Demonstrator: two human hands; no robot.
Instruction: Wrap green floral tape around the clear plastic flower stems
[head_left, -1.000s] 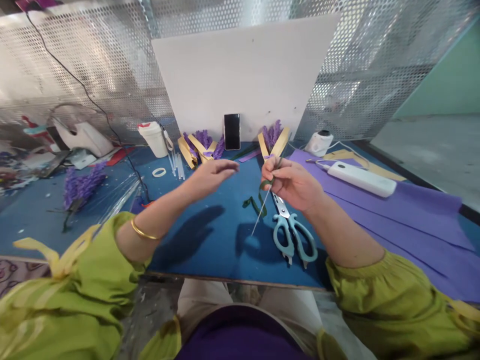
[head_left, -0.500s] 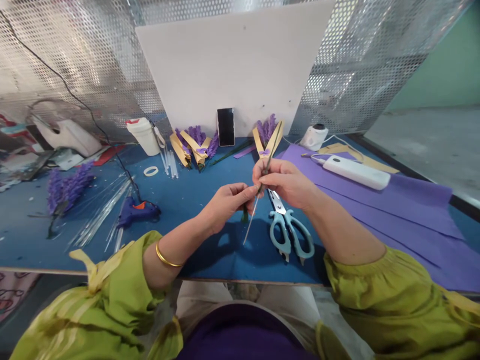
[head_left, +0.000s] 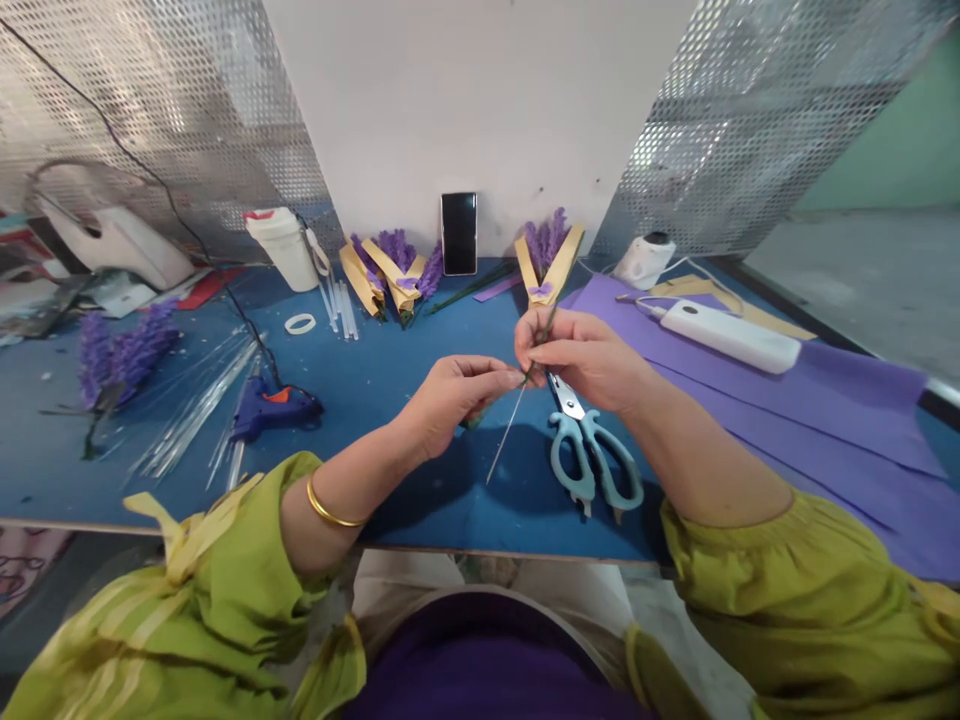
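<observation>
My right hand (head_left: pixel 574 355) pinches a thin wire stem (head_left: pixel 504 435) between thumb and fingertips. The stem slants down to the left; its lower part is bare and pale, its upper part dark green. Close beside it, my left hand (head_left: pixel 457 400) is closed on green floral tape (head_left: pixel 472 423), mostly hidden under the fingers, with the thumb and fingertip at the point where green meets bare wire. Light-blue-handled scissors (head_left: pixel 576 450) lie just below my right hand, their blades partly covered by it.
Paper-wrapped purple flower bunches (head_left: pixel 405 275) and a phone (head_left: pixel 459 235) stand at the back. To the left are a blue glue gun (head_left: pixel 274 410), clear strands (head_left: pixel 195 410) and loose purple flowers (head_left: pixel 124 350). Purple sheets (head_left: pixel 750 430) with a white power bank (head_left: pixel 731 335) cover the right side.
The camera view has tilted and shifted slightly. My left hand has turned a little, and the green tape below it has swung left. Both hands keep their pinch near the stem.
</observation>
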